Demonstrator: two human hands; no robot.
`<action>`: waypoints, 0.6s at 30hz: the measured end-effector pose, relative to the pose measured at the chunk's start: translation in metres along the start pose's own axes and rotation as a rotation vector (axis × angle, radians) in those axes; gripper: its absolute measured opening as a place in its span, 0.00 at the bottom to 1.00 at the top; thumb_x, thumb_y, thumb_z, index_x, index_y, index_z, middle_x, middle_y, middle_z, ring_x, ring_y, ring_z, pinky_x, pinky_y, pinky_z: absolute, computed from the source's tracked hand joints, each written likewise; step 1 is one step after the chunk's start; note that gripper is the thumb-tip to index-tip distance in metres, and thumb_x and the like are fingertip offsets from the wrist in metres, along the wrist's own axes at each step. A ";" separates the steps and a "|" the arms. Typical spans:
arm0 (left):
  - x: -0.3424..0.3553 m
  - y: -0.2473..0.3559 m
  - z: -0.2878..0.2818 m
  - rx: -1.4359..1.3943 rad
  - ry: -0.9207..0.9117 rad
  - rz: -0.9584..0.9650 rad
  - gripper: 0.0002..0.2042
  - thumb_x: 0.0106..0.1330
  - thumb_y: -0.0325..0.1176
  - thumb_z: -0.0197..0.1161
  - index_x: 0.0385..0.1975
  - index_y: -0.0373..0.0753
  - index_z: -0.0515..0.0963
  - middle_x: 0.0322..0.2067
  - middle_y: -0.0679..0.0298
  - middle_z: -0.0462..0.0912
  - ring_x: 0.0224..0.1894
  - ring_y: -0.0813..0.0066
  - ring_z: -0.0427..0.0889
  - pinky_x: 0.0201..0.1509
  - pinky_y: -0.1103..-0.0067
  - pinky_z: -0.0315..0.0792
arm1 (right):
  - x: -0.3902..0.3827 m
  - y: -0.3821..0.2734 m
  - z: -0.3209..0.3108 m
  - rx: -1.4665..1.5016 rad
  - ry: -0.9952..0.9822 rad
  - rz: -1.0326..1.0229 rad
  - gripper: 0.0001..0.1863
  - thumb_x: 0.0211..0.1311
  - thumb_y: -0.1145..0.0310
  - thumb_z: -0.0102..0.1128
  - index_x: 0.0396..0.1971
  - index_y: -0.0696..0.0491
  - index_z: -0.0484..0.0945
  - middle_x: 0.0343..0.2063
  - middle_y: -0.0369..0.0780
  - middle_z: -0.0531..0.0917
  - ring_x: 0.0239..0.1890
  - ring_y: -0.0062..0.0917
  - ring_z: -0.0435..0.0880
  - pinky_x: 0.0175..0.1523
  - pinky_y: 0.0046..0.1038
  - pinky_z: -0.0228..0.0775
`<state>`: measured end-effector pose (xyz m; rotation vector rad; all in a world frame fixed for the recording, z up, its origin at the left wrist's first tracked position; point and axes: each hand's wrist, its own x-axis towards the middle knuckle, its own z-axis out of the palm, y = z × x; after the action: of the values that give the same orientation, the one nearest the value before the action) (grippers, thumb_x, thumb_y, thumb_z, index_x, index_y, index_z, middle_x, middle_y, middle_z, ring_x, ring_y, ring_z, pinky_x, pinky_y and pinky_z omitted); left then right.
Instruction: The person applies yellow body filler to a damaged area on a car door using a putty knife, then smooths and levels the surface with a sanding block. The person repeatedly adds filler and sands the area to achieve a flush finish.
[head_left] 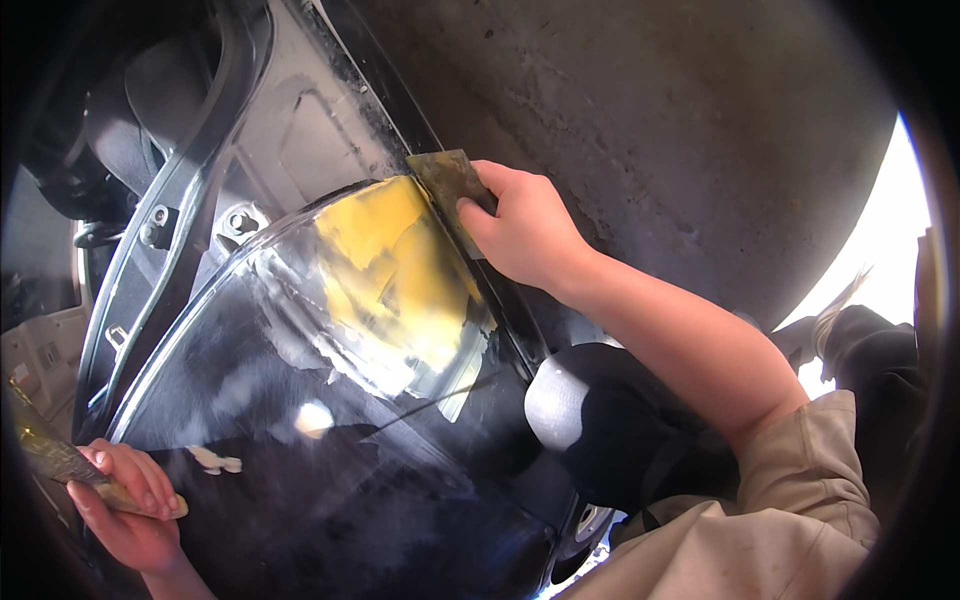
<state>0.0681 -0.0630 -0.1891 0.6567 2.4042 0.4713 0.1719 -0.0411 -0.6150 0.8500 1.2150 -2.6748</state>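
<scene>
My right hand pinches a flat rectangular filler spreader, its blade smeared grey and brown. The spreader stands at the upper right edge of a patch of yellow body filler on a glossy black car panel. Bare grey and whitish areas border the filler, which looks streaked and uneven. At the lower left, my left hand is closed round the handle of a putty knife with yellowish smears on its blade. Part of that blade runs into the dark rim of the picture.
The car's open door frame with bolts and a hinge lies at the upper left. A dark rounded object with a pale shiny patch sits below my right forearm. Part of a wheel shows at the bottom. Brown stained ground spreads at the upper right.
</scene>
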 end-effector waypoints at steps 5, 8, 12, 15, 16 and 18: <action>-0.002 -0.001 0.001 0.001 -0.004 0.003 0.21 0.86 0.47 0.38 0.47 0.34 0.72 0.20 0.63 0.70 0.14 0.78 0.65 0.16 0.84 0.66 | 0.001 0.004 0.007 -0.040 0.019 -0.060 0.15 0.68 0.69 0.56 0.52 0.53 0.83 0.33 0.48 0.88 0.39 0.43 0.88 0.49 0.41 0.78; 0.001 -0.001 0.003 0.010 -0.002 0.006 0.21 0.86 0.47 0.38 0.47 0.34 0.72 0.20 0.63 0.70 0.13 0.78 0.65 0.16 0.84 0.66 | 0.003 0.002 0.004 -0.073 0.031 -0.063 0.16 0.68 0.69 0.56 0.52 0.53 0.83 0.34 0.48 0.88 0.39 0.44 0.88 0.49 0.41 0.78; 0.000 0.000 0.004 0.024 0.009 0.007 0.21 0.86 0.47 0.38 0.47 0.34 0.71 0.20 0.63 0.70 0.14 0.78 0.65 0.16 0.84 0.66 | 0.004 0.001 0.003 -0.071 0.018 -0.047 0.16 0.68 0.69 0.56 0.52 0.53 0.83 0.34 0.48 0.88 0.40 0.44 0.88 0.51 0.42 0.78; -0.001 -0.001 0.003 0.014 0.018 -0.003 0.21 0.86 0.48 0.38 0.47 0.34 0.71 0.20 0.63 0.70 0.14 0.77 0.65 0.16 0.84 0.66 | 0.005 0.002 0.003 -0.063 0.013 -0.051 0.16 0.68 0.69 0.56 0.52 0.54 0.83 0.34 0.49 0.88 0.41 0.45 0.88 0.51 0.42 0.78; -0.002 -0.001 0.003 0.008 0.021 -0.008 0.21 0.86 0.48 0.39 0.47 0.34 0.71 0.20 0.63 0.70 0.14 0.77 0.65 0.16 0.84 0.66 | 0.005 0.003 0.004 -0.063 0.014 -0.056 0.16 0.68 0.69 0.56 0.52 0.54 0.83 0.34 0.49 0.88 0.41 0.45 0.88 0.51 0.42 0.78; -0.002 -0.001 0.002 0.003 0.022 -0.012 0.21 0.86 0.48 0.39 0.46 0.34 0.71 0.19 0.63 0.69 0.14 0.77 0.65 0.16 0.83 0.66 | 0.005 0.002 0.003 -0.077 0.004 -0.055 0.16 0.67 0.69 0.56 0.52 0.54 0.83 0.35 0.49 0.88 0.41 0.45 0.88 0.51 0.42 0.78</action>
<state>0.0705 -0.0644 -0.1907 0.6408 2.4291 0.4718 0.1666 -0.0441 -0.6178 0.8227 1.3524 -2.6495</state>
